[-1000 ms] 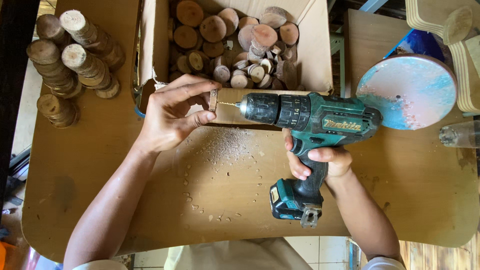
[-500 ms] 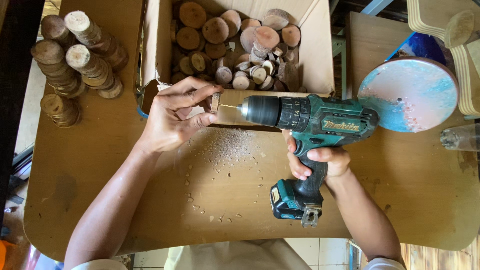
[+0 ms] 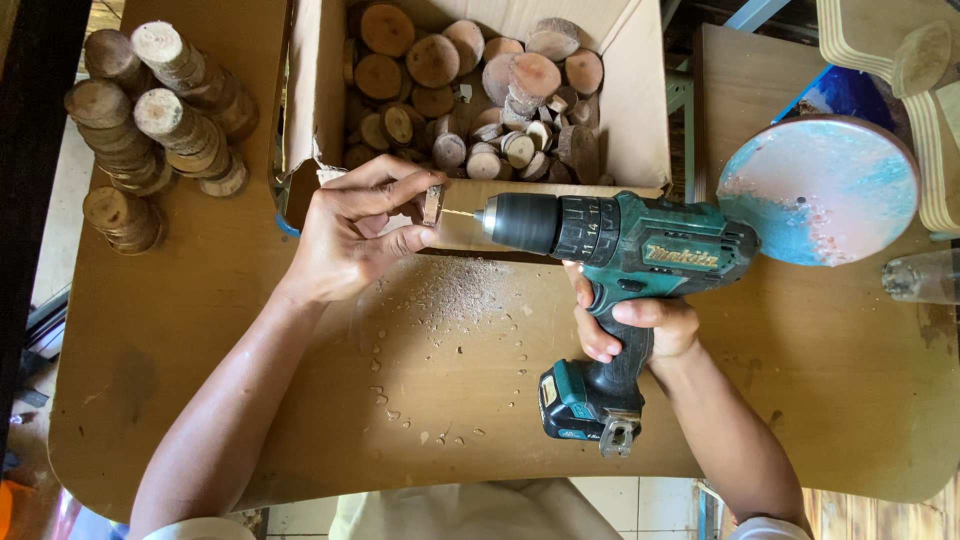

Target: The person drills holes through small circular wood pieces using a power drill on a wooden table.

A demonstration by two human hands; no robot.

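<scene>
plain brown wooden table [image 3: 200, 330] fills most of the view, with a bit of tiled floor showing past its near edge. sawdust [image 3: 455, 290] and little wood chips are scattered across the middle of it, right under the hands.

left hand [image 3: 350, 240] is pinching a small wood slice [image 3: 433, 204] on edge, thumb underneath and fingers curled over the top, so the grip is closed tight on that one piece. the slice sits just in front of the near wall of the cardboard box [image 3: 318, 90], held up off the table.

right hand [image 3: 630, 325] is wrapped around the handle of a teal and black cordless drill [image 3: 620, 240], fingers fully closed around it. the drill lies level, pointing toward the left hand, and its thin drill bit [image 3: 462, 212] reaches the flat face of the slice. can't tell how far in the tip is, it's too small to see.

the box is open on top and full of loose round wood slices [image 3: 470, 90], different sizes, bark still on the rims. off to the left of it there are stacks of wood slices [image 3: 150, 110] piled in leaning columns, well apart from the hands.

on the right side there's a round disc with a blue and pink surface [image 3: 820, 190], touching nothing the hands hold, and beside it a clear glass [image 3: 920, 277] lying near the table edge. some pale curved plywood pieces [image 3: 890, 50] are up in the far right corner.
</scene>
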